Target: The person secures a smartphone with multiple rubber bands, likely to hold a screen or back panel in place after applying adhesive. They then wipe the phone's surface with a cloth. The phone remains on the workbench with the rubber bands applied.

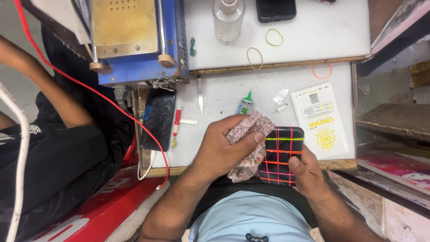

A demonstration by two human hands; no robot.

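Head view: left hand (224,150) fingers pinched on a patterned cloth (248,148), pressed to the phone (281,154) bound in crossed rubber bands. Right hand (307,175) clamps the phone's lower end, past the white worktop's (224,89) near edge. Risk: rubbing may shift bands; glue bottle (245,105) nearby could tip.
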